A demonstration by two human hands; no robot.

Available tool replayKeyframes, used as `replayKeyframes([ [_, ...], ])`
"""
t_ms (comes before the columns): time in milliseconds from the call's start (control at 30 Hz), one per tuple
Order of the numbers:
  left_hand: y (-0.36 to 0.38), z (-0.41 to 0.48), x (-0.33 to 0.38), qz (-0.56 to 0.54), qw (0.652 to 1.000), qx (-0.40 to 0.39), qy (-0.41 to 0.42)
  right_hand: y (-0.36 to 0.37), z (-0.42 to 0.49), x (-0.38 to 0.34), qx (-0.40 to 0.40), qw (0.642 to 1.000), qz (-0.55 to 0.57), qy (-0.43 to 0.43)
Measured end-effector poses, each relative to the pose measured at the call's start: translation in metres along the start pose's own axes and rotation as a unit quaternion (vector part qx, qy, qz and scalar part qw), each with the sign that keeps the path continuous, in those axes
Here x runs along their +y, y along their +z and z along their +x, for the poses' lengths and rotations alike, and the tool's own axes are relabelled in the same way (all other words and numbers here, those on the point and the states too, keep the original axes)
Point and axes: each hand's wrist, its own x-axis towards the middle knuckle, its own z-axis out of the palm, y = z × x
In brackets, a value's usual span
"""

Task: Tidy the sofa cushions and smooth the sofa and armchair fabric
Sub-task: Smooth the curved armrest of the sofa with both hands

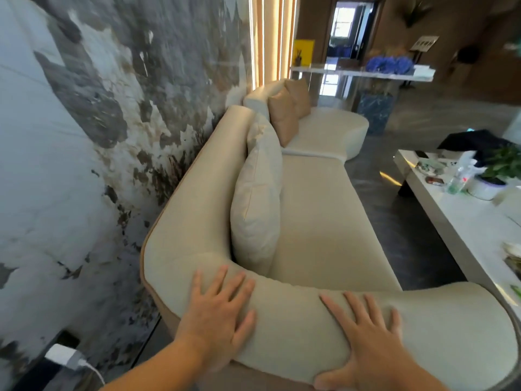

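The fingers (225,280) of the left hand (218,311) are spread wide and laid flat, palm down, on the rounded, padded arm of the cream fabric sofa (324,221); nothing is gripped. The right hand (369,331) is laid the same way further along that arm, fingers fanned open, thumb wrapped over the near edge, and nothing is held.

Beyond the hands, a large cream cushion (258,198) is leant upright against the backrest. Two tan cushions (284,114) are stood at the far end. A white low table (465,218) is set to the right, apart from the sofa.

The arm's fabric is judged to be the part in hand. It would be smoothed best if the palms were kept flat, pressure were kept even, and strokes were drawn outward, away from each other, so creases are pushed toward the edges.
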Motion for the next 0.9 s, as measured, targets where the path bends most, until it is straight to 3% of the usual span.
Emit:
replayKeyframes([
  [167, -0.002, 0.006, -0.005, -0.064, 0.997, 0.029, -0.012, 0.005, -0.011, -0.002, 0.044, 0.999, -0.007, -0.022],
  [300, 0.000, 0.014, -0.006, -0.082, 0.996, 0.037, -0.005, -0.002, -0.010, -0.003, 0.138, 0.989, -0.048, -0.038],
  [533, 0.000, 0.028, -0.021, -0.103, 0.994, 0.036, -0.001, -0.003, 0.013, -0.010, -0.002, 0.999, -0.048, 0.024],
  [900, 0.000, 0.060, -0.067, -0.109, 0.993, 0.047, 0.022, -0.009, 0.049, -0.041, 0.026, 0.999, -0.025, 0.036],
])
